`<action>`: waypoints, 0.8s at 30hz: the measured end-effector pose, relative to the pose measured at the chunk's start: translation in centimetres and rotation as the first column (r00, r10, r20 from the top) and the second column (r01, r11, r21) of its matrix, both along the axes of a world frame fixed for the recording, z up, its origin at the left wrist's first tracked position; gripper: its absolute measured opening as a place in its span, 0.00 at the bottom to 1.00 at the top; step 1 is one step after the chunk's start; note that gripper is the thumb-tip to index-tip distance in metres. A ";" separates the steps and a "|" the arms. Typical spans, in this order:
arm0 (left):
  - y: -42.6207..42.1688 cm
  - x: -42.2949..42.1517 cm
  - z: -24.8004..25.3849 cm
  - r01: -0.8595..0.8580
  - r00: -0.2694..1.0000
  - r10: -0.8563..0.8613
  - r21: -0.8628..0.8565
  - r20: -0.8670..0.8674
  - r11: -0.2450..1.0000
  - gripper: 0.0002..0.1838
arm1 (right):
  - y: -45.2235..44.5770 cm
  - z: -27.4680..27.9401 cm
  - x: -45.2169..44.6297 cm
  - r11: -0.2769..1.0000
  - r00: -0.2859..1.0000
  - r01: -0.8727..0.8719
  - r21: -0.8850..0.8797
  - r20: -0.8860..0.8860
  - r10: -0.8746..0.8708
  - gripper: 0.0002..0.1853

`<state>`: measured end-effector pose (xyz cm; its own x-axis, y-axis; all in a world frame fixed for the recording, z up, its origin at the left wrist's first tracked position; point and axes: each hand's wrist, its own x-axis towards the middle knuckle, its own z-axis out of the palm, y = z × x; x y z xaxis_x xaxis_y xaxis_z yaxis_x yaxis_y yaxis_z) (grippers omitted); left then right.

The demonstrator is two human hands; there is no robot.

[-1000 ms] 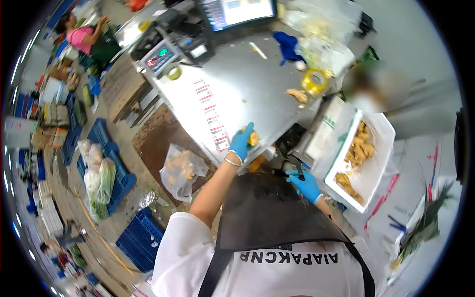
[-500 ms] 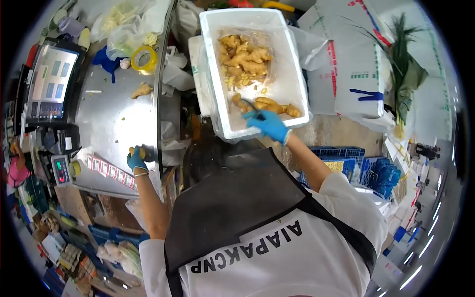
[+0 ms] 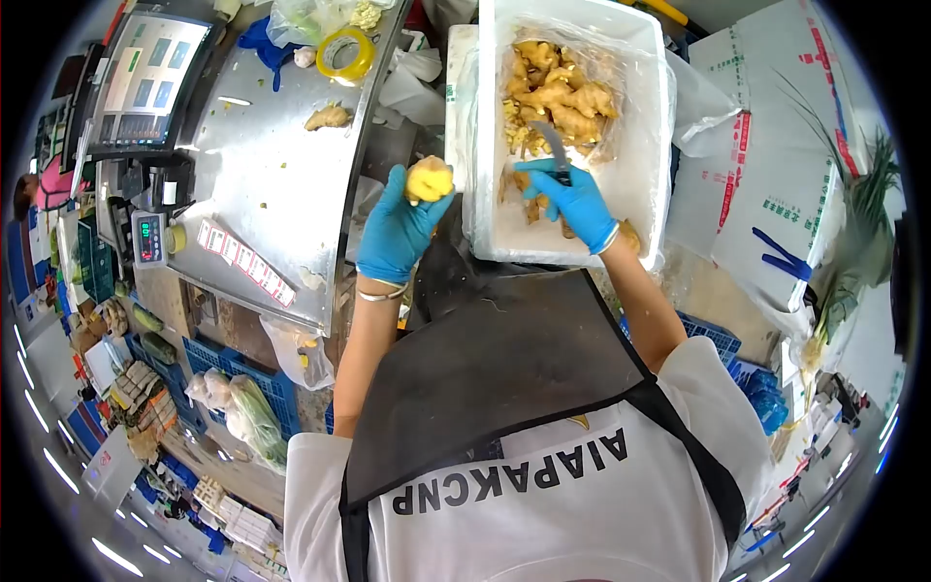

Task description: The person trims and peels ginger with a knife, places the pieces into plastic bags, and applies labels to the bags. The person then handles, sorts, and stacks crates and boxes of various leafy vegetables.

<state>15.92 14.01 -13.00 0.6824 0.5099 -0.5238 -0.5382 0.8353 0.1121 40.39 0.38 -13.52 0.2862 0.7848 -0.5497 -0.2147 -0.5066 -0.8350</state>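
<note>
Left hand (image 3: 396,228), blue glove: grip is closing around a ginger piece (image 3: 429,181), fingers spreading only as wide as the piece, a pale yellow face showing on top. Hand and piece are sitting between worktop and foam box in this view, clear of both as far as I can see.

Right hand (image 3: 582,206), same glove: grip is wrapping the dark handle of a knife (image 3: 554,144), curved blade pointing away from the body, towards the ginger pile (image 3: 572,97). It's hovering over the near half of the foam box (image 3: 642,107); can't tell if it's touching the ginger underneath, glove is hiding that.

Ginger pile is lying at the far end of the box, small yellow scraps (image 3: 517,134) scattering along its left edge.

Left of that, the worktop (image 3: 257,184) is carrying one loose ginger knob (image 3: 328,117), a yellow tape roll (image 3: 368,54), a blue cloth (image 3: 267,47) and a label strip (image 3: 245,262). Monitor (image 3: 153,78) is standing at its far left, lit; green-digit scale display (image 3: 148,240) is sitting just nearer.
</note>
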 end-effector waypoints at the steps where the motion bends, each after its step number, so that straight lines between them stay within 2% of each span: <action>1: -0.4 0.5 0.3 -0.004 1.000 0.004 -0.017 0.011 1.000 0.24 | 0.6 0.8 -0.9 0.999 0.999 -0.036 0.023 0.005 0.036 0.18; 2: -0.7 1.1 0.9 0.015 1.000 -0.016 -0.050 -0.020 0.999 0.25 | 1.3 1.7 -1.7 0.996 0.998 -0.064 0.064 -0.007 0.064 0.19; 4: -1.5 1.0 -1.2 -0.051 0.999 0.052 -0.085 0.007 0.995 0.24 | 2.4 3.2 -3.3 0.982 0.992 -0.122 0.146 -0.026 0.127 0.23; 5: -2.0 0.9 -2.4 -0.084 0.996 0.087 -0.101 0.020 0.991 0.23 | 2.8 3.3 -4.1 0.970 0.989 -0.150 0.192 0.025 0.148 0.24; 7: -2.9 1.9 -0.8 -0.037 0.992 0.033 -0.027 -0.125 0.999 0.19 | 3.2 3.6 -5.0 0.940 0.977 -0.201 0.277 0.132 0.170 0.27; 9: -3.7 2.3 0.1 0.020 0.978 -0.008 0.053 -0.211 0.998 0.17 | 3.5 3.8 -4.4 0.956 0.975 -0.221 0.194 0.021 0.221 0.25; 11: -3.7 1.2 1.1 0.162 0.966 -0.115 0.195 -0.233 0.967 0.15 | 3.5 4.3 -3.6 0.965 0.963 -0.240 0.105 -0.098 0.250 0.24; 13: -3.6 1.0 1.9 0.292 0.938 -0.207 0.314 -0.277 0.903 0.14 | 3.3 5.2 -3.2 0.962 0.955 -0.258 0.089 -0.126 0.268 0.21; 14: -3.4 1.1 2.5 0.346 0.927 -0.268 0.320 -0.264 0.882 0.23 | 3.2 5.3 -3.1 0.961 0.954 -0.263 0.084 -0.127 0.272 0.21; 15: -3.5 1.3 3.0 0.356 0.928 -0.285 0.352 -0.240 0.865 0.25 | 3.2 5.2 -3.0 0.959 0.952 -0.270 0.082 -0.129 0.279 0.21; 16: -3.8 1.5 3.4 0.365 0.928 -0.301 0.385 -0.218 0.848 0.28 | 3.2 4.0 -3.0 0.961 0.960 -0.262 0.084 -0.074 0.268 0.20; 17: -3.9 1.7 3.8 0.373 0.927 -0.318 0.417 -0.199 0.829 0.31 | 3.1 2.5 -3.0 0.956 0.969 -0.245 0.164 0.014 0.246 0.20; 18: -4.0 2.1 4.2 0.381 0.925 -0.341 0.418 -0.170 0.825 0.39 | 3.3 2.0 -3.3 0.942 0.972 -0.231 0.243 0.100 0.212 0.20; 19: -4.3 2.3 4.1 0.382 0.924 -0.328 0.456 -0.196 0.804 0.39 | 3.3 1.9 -3.3 0.921 0.969 -0.222 0.321 0.181 0.170 0.20; 20: -4.5 2.5 4.0 0.384 0.923 -0.314 0.493 -0.221 0.781 0.39 | 2.8 2.4 -2.8 0.943 0.936 -0.241 0.232 0.313 0.162 0.17; 22: -4.6 2.9 3.7 0.402 0.912 -0.264 0.561 -0.313 0.724 0.39 | 2.1 2.0 -1.9 0.913 0.747 -0.317 0.257 0.661 0.073 0.15; 24: -4.7 3.3 3.4 0.432 0.884 -0.174 0.613 -0.434 0.662 0.39 | 1.2 1.1 -1.1 0.877 0.485 -0.427 0.222 0.875 0.015 0.15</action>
